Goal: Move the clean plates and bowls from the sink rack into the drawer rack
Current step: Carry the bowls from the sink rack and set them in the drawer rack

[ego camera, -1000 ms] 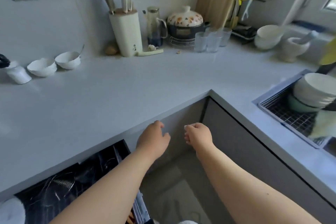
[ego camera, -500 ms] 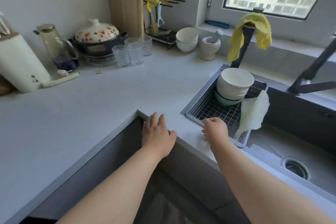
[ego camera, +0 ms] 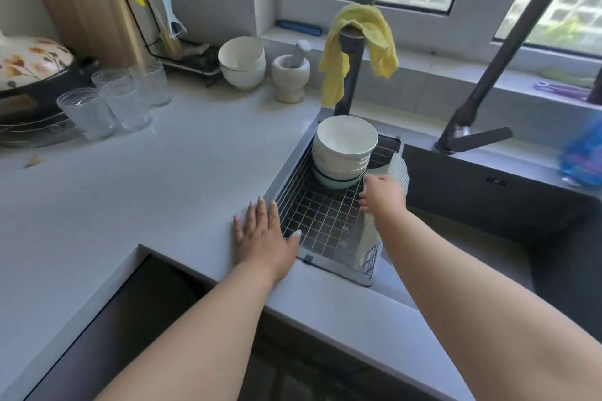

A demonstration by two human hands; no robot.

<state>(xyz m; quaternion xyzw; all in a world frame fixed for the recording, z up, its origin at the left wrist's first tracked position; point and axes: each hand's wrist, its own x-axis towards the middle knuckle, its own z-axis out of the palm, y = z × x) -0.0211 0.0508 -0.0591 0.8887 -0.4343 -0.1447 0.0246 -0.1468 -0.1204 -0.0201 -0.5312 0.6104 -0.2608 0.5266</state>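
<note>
Now the left hand (ego camera: pixel 264 238) lies flat, fingers spread, on the worktop (ego camera: pixel 136 192) at the sink rack (ego camera: pixel 322 221) edge. Beyond it, the right hand (ego camera: pixel 384 197), fingers loosely curled and holding nothing, hovers just beside the stacked bowls (ego camera: pixel 343 150) in the rack's far corner.

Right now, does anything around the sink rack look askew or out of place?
Only small things: the bowl stack leans a little in the rack, a cloth hangs over the rack's right edge, and a crumb lies on the counter.
</note>
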